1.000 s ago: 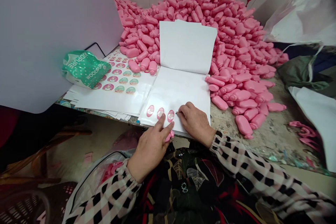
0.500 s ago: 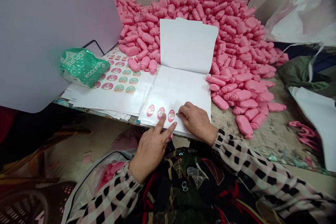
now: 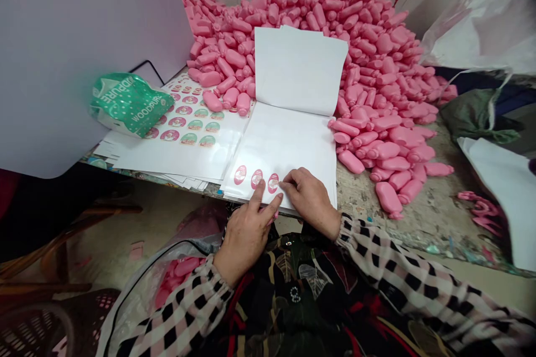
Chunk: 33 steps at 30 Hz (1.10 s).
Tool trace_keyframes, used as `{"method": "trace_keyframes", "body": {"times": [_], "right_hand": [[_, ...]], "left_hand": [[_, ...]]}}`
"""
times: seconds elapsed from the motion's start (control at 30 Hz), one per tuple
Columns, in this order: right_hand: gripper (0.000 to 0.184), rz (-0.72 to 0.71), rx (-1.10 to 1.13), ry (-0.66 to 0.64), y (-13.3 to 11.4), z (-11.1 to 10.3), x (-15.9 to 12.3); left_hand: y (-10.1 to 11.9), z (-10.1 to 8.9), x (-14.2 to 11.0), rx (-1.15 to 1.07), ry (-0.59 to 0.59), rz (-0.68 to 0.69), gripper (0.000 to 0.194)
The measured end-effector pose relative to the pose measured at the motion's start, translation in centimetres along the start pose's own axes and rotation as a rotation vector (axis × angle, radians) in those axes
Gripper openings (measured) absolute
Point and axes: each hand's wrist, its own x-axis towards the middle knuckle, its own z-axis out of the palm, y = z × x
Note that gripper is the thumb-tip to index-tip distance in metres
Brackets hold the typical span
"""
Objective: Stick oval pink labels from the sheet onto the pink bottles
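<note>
A white sheet (image 3: 288,139) with a short row of pink oval stickers lies at the table's front edge. My left hand (image 3: 247,228) rests at the sheet's lower edge, two fingertips stretched onto it near the middle oval. A bit of a small pink bottle (image 3: 276,214) peeks out beneath this hand; the fingers around it are mostly hidden. My right hand (image 3: 309,196) has its thumb and index finger pinched together at the right edge of the rightmost oval sticker (image 3: 273,183). That sticker still lies on the sheet.
A large heap of pink bottles (image 3: 377,67) covers the back and right. A folded-up white sheet (image 3: 298,70) stands against it. Left are printed sticker sheets (image 3: 167,159) and a green packet (image 3: 129,103). A bag of pink pieces (image 3: 180,273) sits below the table.
My right fingertips have shifted slightly left, onto the edge of the rightmost oval sticker. My left hand stays nearly in place. The view has shifted a little.
</note>
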Motion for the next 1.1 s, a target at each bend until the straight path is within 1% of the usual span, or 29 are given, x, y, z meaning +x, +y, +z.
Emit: {"method": "trace_keyframes", "body": {"times": [0.17,0.3,0.43,0.6,0.83,0.9,1.03,1.1], "right_hand": [[0.023,0.073,-0.013,-0.010,-0.5,-0.3,0.4],[0.023,0.102,-0.043,0.018,-0.9,-0.5,0.6],[0.021,0.063,-0.070,0.055,-1.4,-0.8,0.6],[0.023,0.028,-0.049,0.087,-2.0,-1.4,0.4],[0.023,0.043,0.026,0.118,-1.7,-1.4,-0.1],[0.023,0.013,0.019,0.137,-1.7,-1.3,-0.3],[0.021,-0.088,-0.029,0.183,-1.8,-1.2,-0.7],[0.022,-0.107,-0.027,0.200,-1.7,-1.0,-0.7]], "left_hand": [[0.1,0.2,0.0,0.008,0.009,-0.009,0.049],[0.2,0.2,0.0,0.039,0.005,-0.039,0.052],[0.3,0.2,-0.1,0.077,-0.003,-0.050,0.055],[0.4,0.2,-0.1,0.104,0.005,-0.054,0.057],[0.5,-0.1,-0.1,0.130,-0.002,-0.058,0.057],[0.5,-0.2,-0.2,0.134,-0.008,-0.056,0.058],[0.6,-0.4,-0.3,0.119,-0.024,-0.069,0.062],[0.7,-0.4,-0.3,0.095,-0.030,-0.074,0.063]]}}
